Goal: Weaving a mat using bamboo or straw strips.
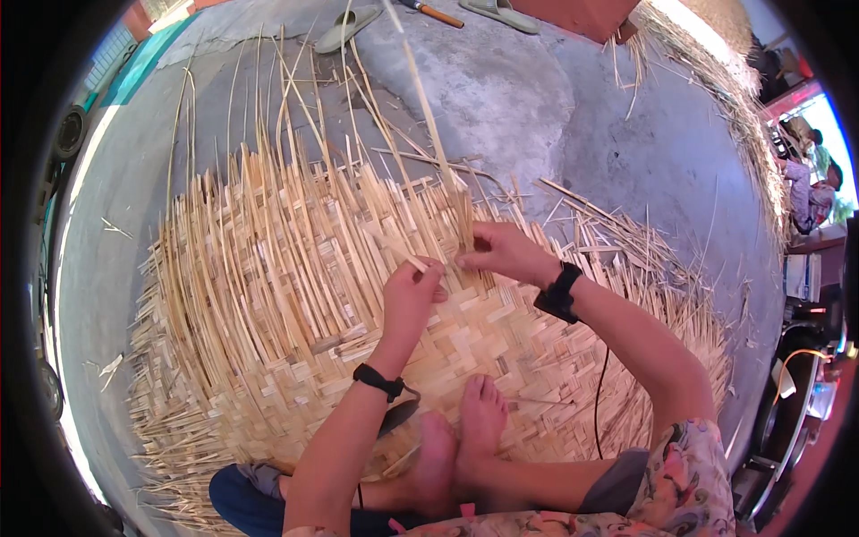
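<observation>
A large half-woven mat (465, 331) of pale, flat split-reed strips lies under me, in a zigzag weave near my feet. Across its far half, many long strips (268, 224) run loose, their ends spreading beyond the weave. My left hand (413, 300) is closed over the middle of the mat, pinching a short piece of pale strip (417, 264) between thumb and fingers. Just right of it, my right hand (508, 255) has its thumb and fingers closed on upright reed strips (463, 219); one long strip rises from there to the top edge.
My bare feet (483, 416) rest on the mat's near part. Loose strips (608, 224) litter the right edge. On the concrete floor (501, 107) beyond lie slippers (349, 27) and a wooden-handled tool (434, 12). Straw heaps along the right wall, and other people (810, 183) sit at far right.
</observation>
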The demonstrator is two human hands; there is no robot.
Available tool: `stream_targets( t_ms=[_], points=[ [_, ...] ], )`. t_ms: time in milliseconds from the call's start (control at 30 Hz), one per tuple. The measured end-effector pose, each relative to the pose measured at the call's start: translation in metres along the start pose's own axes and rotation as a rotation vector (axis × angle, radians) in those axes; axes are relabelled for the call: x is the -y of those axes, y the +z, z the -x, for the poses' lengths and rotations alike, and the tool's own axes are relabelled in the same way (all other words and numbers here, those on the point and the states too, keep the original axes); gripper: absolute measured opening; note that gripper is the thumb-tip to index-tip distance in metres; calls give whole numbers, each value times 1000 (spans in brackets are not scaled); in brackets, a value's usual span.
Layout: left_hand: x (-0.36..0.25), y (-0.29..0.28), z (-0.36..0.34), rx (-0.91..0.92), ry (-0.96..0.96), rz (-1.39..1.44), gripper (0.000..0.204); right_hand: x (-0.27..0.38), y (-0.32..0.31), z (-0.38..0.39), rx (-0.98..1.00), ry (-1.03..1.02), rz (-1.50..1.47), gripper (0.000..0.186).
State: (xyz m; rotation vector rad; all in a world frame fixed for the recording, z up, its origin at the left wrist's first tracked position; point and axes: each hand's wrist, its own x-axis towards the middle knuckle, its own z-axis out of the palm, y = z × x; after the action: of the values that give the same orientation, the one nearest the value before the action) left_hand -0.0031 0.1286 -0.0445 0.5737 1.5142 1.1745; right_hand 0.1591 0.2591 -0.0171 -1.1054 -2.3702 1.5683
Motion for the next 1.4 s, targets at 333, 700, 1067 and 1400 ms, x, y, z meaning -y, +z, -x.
stream_targets(
  t_ms=[333,700,1067,1400],
  points=[
    [42,13,21,-109,824,-843,31,-29,-24,18,-12,-106,1021,20],
    [20,44,-38,405,544,-623,17,-9,-66,36,244,483,-41,49],
    [11,69,-11,106,411,-281,12,-79,-76,-3,-170,192,-288,45],
    [5,73,-14,66,113,-37,12,-24,-87,8,99,328,-364,48]
  ],
)
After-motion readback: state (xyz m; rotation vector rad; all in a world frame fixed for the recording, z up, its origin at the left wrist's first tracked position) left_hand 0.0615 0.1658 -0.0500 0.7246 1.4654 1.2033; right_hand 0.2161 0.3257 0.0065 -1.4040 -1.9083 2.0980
